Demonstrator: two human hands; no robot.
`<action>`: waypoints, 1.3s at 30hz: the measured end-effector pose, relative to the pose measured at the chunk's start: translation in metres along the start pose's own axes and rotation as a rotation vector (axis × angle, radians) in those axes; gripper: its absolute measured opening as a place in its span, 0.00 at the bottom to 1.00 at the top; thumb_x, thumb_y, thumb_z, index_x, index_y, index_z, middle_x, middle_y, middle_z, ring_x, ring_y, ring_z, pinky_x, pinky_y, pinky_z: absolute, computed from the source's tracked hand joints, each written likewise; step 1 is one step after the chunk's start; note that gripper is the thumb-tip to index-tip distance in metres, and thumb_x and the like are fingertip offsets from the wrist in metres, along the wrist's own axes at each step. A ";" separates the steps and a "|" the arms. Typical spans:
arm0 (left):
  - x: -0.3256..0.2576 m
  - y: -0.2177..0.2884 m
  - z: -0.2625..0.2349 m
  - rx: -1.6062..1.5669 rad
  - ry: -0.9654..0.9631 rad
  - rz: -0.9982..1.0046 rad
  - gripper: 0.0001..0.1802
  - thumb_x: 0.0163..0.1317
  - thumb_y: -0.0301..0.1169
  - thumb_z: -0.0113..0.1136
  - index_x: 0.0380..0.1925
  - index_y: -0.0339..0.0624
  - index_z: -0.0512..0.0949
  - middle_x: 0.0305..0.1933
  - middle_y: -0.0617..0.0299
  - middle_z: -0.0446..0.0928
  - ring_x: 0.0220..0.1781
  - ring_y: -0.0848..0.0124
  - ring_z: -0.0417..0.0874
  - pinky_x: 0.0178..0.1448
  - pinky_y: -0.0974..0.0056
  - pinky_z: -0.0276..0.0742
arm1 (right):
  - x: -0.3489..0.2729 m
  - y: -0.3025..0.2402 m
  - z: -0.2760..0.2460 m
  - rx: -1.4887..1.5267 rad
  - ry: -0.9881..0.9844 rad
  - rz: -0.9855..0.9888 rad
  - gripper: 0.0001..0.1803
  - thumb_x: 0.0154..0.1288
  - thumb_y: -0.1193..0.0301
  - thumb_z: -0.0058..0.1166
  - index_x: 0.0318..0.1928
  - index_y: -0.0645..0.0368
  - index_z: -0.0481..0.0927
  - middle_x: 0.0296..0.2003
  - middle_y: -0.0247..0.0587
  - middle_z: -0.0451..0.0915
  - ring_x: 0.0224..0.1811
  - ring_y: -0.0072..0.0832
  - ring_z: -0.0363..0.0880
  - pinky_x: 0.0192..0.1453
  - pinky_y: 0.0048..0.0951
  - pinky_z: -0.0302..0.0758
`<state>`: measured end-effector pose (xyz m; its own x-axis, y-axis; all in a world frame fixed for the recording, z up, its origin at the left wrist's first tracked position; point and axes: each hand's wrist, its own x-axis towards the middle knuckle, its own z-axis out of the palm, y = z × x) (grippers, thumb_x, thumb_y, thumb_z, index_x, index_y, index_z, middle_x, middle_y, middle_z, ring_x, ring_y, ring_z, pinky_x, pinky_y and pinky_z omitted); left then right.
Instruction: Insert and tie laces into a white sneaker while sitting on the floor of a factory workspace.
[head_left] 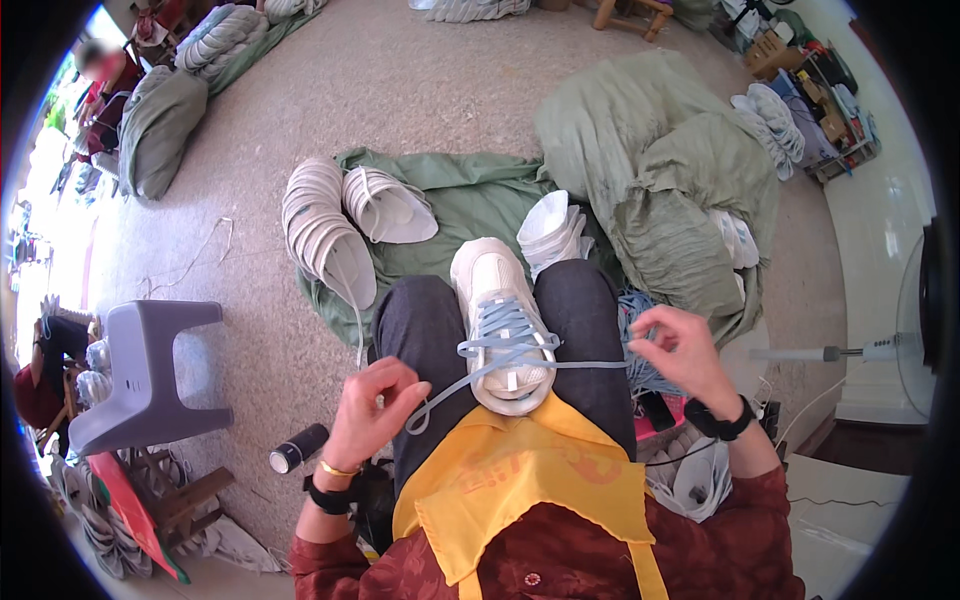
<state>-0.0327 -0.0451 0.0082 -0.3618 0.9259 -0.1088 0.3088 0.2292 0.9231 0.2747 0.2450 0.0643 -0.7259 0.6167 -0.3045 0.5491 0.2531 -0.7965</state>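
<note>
We see a white shoe (499,330) resting between the knees — the left hand (372,412) and right hand (680,352) each pinch an end of its pale blue lace (520,358) (pulled taut), beside green sacks (660,170).

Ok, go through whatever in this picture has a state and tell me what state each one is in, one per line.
White shoe: upright between the knees, partly laced.
Light blue lace: threaded through the eyelets, both ends pulled out sideways, not tied.
Left hand: pinched on one lace end.
Right hand: pinched on the other lace end.
Green sack: slumped, its mouth open.
Grey stool: standing upright.
</note>
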 end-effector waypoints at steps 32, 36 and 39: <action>0.057 0.018 0.047 0.116 0.099 0.181 0.11 0.57 0.17 0.59 0.37 0.37 0.69 0.28 0.52 0.72 0.27 0.56 0.76 0.32 0.57 0.71 | 0.073 -0.018 0.064 0.191 -0.284 -0.074 0.07 0.78 0.70 0.57 0.46 0.61 0.81 0.32 0.27 0.82 0.32 0.11 0.78 0.32 0.16 0.73; 0.055 0.023 0.043 0.100 0.055 0.115 0.11 0.56 0.17 0.58 0.37 0.37 0.69 0.29 0.52 0.73 0.28 0.55 0.77 0.33 0.55 0.72 | 0.075 -0.018 0.067 0.126 -0.260 -0.127 0.07 0.78 0.70 0.57 0.46 0.62 0.81 0.31 0.27 0.81 0.33 0.13 0.80 0.33 0.19 0.75; 0.051 0.022 0.044 0.123 0.050 0.066 0.11 0.56 0.17 0.58 0.37 0.37 0.68 0.28 0.52 0.72 0.29 0.55 0.78 0.34 0.55 0.73 | 0.076 -0.016 0.069 0.013 -0.232 -0.183 0.08 0.77 0.71 0.58 0.45 0.64 0.81 0.29 0.29 0.81 0.31 0.14 0.80 0.34 0.21 0.76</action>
<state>-0.0055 0.0201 0.0064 -0.3798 0.9246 -0.0279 0.4381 0.2063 0.8749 0.1823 0.2364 0.0179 -0.8886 0.3740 -0.2655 0.3961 0.3342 -0.8552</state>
